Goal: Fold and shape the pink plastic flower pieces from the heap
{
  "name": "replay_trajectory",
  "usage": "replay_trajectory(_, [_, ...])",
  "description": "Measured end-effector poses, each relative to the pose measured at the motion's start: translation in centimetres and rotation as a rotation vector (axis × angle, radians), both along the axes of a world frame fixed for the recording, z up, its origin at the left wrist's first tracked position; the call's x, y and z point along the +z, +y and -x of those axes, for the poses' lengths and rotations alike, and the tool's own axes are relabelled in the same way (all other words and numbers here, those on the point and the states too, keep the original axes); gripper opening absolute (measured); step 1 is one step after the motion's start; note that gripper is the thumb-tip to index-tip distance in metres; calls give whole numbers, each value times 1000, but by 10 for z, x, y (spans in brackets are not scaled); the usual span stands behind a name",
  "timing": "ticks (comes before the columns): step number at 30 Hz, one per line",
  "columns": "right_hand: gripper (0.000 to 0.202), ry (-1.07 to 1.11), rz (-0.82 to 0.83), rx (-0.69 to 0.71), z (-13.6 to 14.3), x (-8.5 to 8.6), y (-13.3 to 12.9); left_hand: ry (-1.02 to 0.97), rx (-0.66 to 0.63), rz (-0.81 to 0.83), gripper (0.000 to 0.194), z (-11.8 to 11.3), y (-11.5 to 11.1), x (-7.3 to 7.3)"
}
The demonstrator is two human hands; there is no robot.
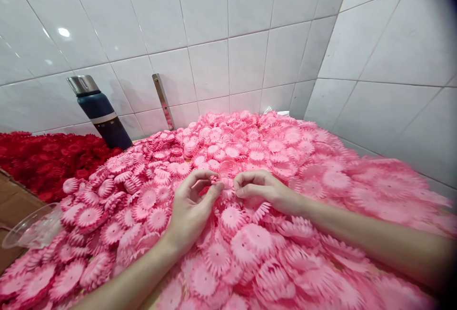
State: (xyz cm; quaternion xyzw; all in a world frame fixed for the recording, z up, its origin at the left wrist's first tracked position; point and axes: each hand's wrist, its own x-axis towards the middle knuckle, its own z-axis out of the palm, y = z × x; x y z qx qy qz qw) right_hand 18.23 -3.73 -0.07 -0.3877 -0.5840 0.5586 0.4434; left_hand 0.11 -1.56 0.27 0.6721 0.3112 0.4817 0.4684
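A broad heap of pink fringed flower pieces (218, 258), round with notched edges and many with a small centre hole, spreads under and around both hands. My left hand (191, 207) is closed in a pinch above the middle of the heap, with a small darker pink flower piece (214, 178) between thumb and forefinger. Just to its right, my right hand (262, 189) also pinches, thumb against forefinger. Whatever lies between those right fingertips is too small to make out. The two sets of fingertips face each other, a short gap apart.
At the back left a dark blue bottle (104, 118) with a steel cap stands by the tiled wall (209, 10). A metal strip (163, 102) leans there. Red flower pieces (53, 160), a cardboard box (16, 200) and a clear plastic container (34, 226) lie left.
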Motion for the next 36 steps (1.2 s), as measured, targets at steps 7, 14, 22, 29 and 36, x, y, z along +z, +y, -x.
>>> replay_trajectory(7, [10, 45, 38, -16, 1, 1, 0, 0, -44, 25, 16, 0, -1, 1])
replay_trajectory(14, [11, 24, 14, -55, -1, -2, 2, -43, -27, 98, 23, 0, -3, 2])
replay_trajectory(22, [17, -65, -90, -35, 2, 5, -6, -13, -16, 22, 22, 1, -2, 0])
replay_trajectory(29, [28, -108, -106, -96, 5, 3, -8, 99, 16, -41, 21, 4, -5, -1])
replay_trajectory(36, [24, -181, -131, -161, 7, 0, -6, 167, 46, -95, 16, 5, -7, -1])
